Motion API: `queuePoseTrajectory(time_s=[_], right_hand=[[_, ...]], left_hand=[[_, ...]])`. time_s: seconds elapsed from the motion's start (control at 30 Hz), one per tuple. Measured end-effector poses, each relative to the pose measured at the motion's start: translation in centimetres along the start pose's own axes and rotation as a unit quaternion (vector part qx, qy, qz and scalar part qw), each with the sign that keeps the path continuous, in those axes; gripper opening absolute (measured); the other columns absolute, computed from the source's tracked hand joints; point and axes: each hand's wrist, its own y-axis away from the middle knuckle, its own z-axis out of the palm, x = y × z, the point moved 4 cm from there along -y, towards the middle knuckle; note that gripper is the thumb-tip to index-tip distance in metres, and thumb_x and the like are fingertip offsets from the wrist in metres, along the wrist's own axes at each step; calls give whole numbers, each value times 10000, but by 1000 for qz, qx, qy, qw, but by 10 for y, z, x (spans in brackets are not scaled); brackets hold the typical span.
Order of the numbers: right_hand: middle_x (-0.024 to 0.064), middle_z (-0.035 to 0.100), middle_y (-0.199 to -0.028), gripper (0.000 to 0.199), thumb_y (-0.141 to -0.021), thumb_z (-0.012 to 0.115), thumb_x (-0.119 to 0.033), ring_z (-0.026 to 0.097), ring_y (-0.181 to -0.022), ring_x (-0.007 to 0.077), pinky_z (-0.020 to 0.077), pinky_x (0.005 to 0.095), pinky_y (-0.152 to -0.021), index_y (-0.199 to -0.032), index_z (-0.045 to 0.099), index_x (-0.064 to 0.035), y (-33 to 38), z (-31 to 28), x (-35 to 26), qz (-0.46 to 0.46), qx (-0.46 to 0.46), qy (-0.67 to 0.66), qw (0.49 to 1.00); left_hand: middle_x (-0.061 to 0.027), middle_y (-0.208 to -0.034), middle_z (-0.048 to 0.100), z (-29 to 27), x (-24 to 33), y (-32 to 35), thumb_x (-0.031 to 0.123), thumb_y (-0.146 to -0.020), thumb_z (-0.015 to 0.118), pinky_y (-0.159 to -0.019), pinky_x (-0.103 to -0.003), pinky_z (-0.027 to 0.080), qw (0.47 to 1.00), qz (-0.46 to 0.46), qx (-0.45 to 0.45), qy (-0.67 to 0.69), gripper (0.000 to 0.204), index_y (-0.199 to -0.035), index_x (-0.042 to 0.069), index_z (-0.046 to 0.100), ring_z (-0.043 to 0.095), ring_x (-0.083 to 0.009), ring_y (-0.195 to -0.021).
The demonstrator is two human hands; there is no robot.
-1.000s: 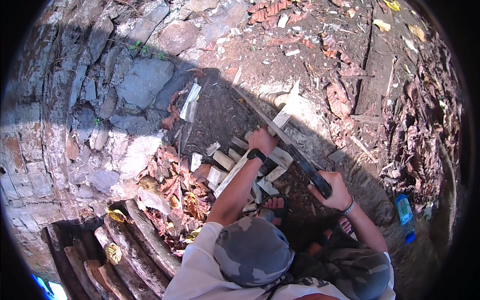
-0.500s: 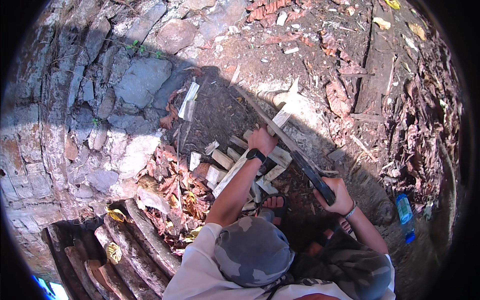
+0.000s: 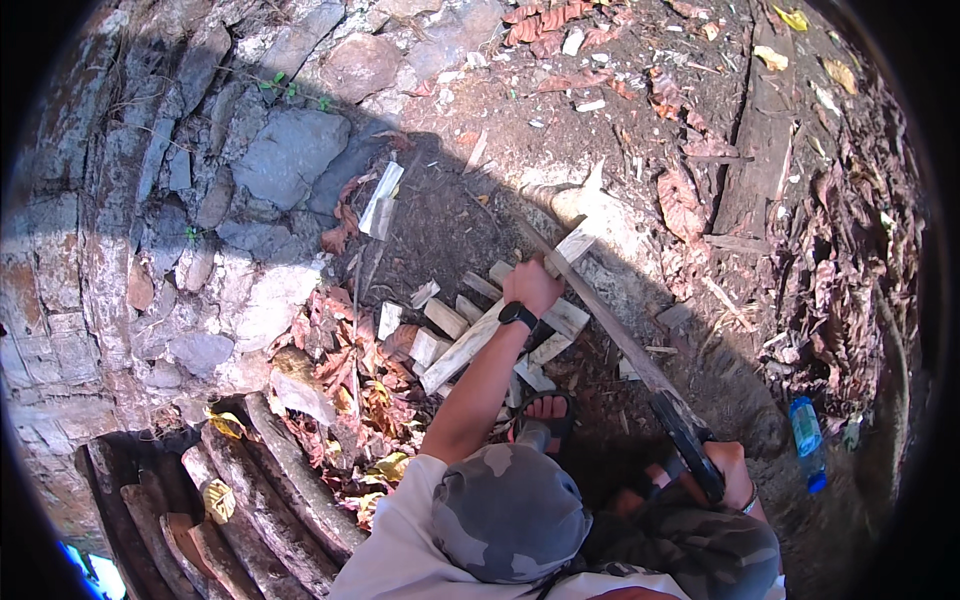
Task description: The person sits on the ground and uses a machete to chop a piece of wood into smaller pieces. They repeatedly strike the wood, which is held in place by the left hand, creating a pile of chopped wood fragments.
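My left hand [image 3: 535, 285], with a dark watch at the wrist, grips a long pale piece of wood [image 3: 465, 355] that slants from near my foot up to the right. Lying across that piece just beyond my left fingers is the long narrow blade of a handsaw [image 3: 615, 330]. My right hand [image 3: 735, 472] is closed around its black handle, low on the right near my knee. The saw's teeth are too small to make out. Several short cut wood blocks [image 3: 445, 318] lie below and around my left hand.
A rough stone wall or paving [image 3: 290, 155] fills the left side. Stacked logs [image 3: 265, 480] lie at lower left. To the right is a plastic bottle [image 3: 806, 430] with a blue cap, near dry leaves [image 3: 840, 280]. My sandalled foot [image 3: 547, 410] is close to the blocks.
My right hand has drawn the handsaw back toward me, down and to the right, along its length. The left hand keeps its hold on the piece of wood.
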Motion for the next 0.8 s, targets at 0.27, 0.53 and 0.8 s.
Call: queuePoseTrajectory(time_s=[0.27,0.53,0.8], right_hand=[[85,619,-620,96,-700,772,-129,650,-583,295,505,365,-540,-773,714,-107,-4,11,12,7,-2,-21,1000],[126,554,-581,171,-667,757,-104,599,-518,329,459,373,-491,-680,592,-59,-5,11,49,24,35,-26,999],[136,554,-589,176,-672,747,-87,609,-537,348,456,384,-486,-676,573,-62,20,3,39,-1,33,14,999]], left_hand=[[-225,-942,722,-10,-12,-10,350,-726,755,-822,-493,560,999,-39,27,-1,494,-1145,100,676,696,-401,-919],[-252,-920,715,-9,-20,-19,390,-754,750,-831,-500,554,999,-29,36,21,451,-1057,60,696,696,-407,-916],[-257,-935,712,-5,-23,-23,419,-731,758,-834,-501,559,999,-25,25,7,567,-1174,75,674,688,-420,-928]])
